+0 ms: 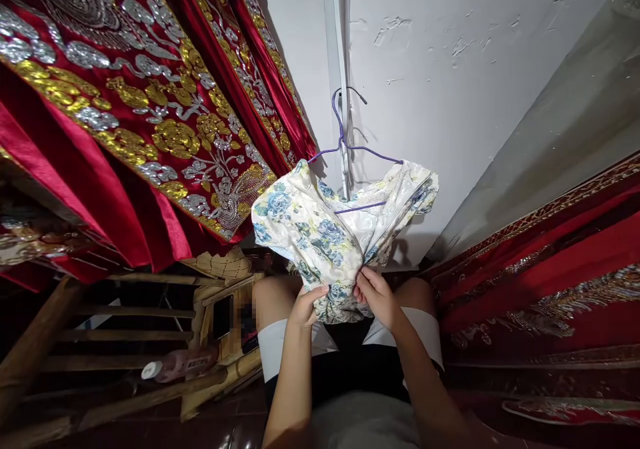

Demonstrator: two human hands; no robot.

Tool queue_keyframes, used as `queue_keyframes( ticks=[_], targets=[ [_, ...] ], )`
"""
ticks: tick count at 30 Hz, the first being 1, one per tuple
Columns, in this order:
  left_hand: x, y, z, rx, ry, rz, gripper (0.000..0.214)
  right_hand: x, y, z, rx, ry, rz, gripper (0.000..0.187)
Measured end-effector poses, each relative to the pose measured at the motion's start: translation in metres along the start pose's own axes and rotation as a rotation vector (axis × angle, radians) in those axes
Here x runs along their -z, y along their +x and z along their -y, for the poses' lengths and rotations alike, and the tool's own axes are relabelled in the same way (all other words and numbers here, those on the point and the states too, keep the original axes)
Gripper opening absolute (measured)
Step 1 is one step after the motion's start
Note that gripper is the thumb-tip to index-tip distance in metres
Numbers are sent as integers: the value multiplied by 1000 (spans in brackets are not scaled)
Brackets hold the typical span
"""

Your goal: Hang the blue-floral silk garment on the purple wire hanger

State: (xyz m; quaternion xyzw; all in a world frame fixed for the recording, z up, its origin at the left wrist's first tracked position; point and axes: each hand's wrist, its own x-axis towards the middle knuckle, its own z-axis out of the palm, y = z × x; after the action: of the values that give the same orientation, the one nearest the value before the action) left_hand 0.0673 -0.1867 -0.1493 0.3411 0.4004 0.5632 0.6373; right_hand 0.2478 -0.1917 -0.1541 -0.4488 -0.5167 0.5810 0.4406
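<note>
A cream garment with blue flowers (320, 229) hangs on a purple wire hanger (345, 139), hooked on a white vertical strip (336, 49) on the wall. My left hand (306, 308) grips the bunched lower part of the garment from the left, fingers curled into the cloth. My right hand (377, 296) pinches the same bunched cloth from the right. Both hands meet near the garment's bottom, above my knees.
Red garments with gold and silver embroidery (150, 116) hang at the left, and more red embroidered cloth (550, 282) lies at the right. A bamboo and wood rack (150, 316) stands at the lower left with a pink bottle (180, 364) on it. White wall behind.
</note>
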Motion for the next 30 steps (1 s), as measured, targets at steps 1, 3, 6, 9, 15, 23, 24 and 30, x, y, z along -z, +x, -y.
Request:
queue_keyframes(
  ticks=[1, 3, 6, 9, 15, 23, 24, 30],
  targets=[
    [2, -3, 1, 52, -22, 3, 56, -3, 1, -1, 13, 1, 3, 54],
    [3, -7, 2, 130, -56, -14, 61, -7, 1, -1, 40, -19, 10, 51],
    [2, -9, 1, 152, -72, -70, 52, -12, 0, 6, 58, -17, 27, 42],
    [11, -8, -2, 156, -37, -119, 53, -11, -1, 13, 30, 27, -30, 35],
    [36, 6, 4, -110, 221, -222, 60, 3, 1, 13, 49, -120, -197, 33],
    [-22, -4, 57, -651, 757, -271, 25, -8, -2, 12, 92, -106, -111, 17],
    [-28, -4, 60, -580, 743, -173, 17, -9, -1, 14, 90, -101, -76, 17],
    [-35, 11, 56, -447, 809, 20, 10, 0, 41, 66, 65, -103, -62, 19]
  ],
)
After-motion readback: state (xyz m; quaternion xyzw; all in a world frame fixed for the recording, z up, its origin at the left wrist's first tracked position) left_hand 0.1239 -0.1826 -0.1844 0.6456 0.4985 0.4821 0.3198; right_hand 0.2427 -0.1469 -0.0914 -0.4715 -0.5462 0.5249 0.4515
